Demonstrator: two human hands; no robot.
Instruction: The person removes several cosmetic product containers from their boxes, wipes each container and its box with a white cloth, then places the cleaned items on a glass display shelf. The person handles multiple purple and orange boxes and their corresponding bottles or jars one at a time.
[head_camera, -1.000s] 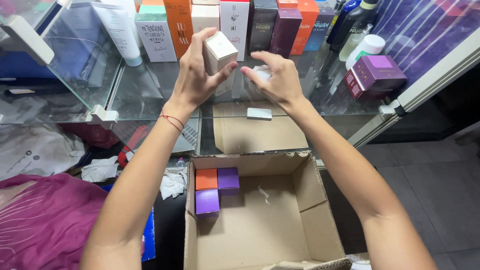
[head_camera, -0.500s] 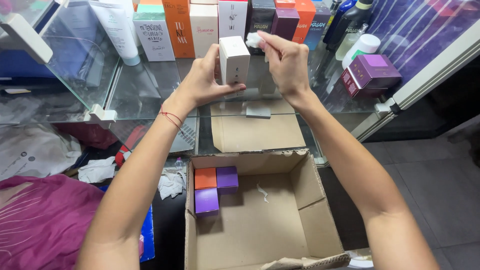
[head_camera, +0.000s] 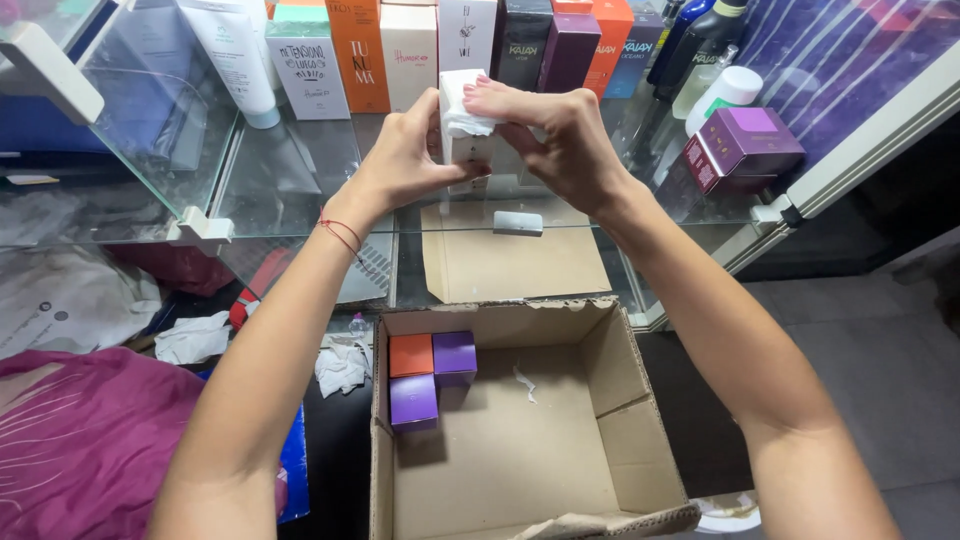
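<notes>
My left hand (head_camera: 405, 160) grips a small white box (head_camera: 460, 150) from the left, held up over the glass shelf. My right hand (head_camera: 560, 140) presses a crumpled white tissue (head_camera: 462, 105) against the top front of that box. Below the hands stands an open cardboard carton (head_camera: 640, 400) on the floor. In its far left corner sit an orange box (head_camera: 411, 354) and two purple boxes (head_camera: 455, 352).
A row of tall cosmetic boxes (head_camera: 360, 55) and bottles lines the back of the glass shelf (head_camera: 290, 170). A purple box (head_camera: 745, 145) and a white-capped jar (head_camera: 730, 90) stand at right. A small grey block (head_camera: 518, 222) lies on the glass. Purple cloth (head_camera: 80, 440) lies lower left.
My right hand has brought the white tissue onto the box and now covers its top front. The left hand has kept hold of the box, turning it slightly.
</notes>
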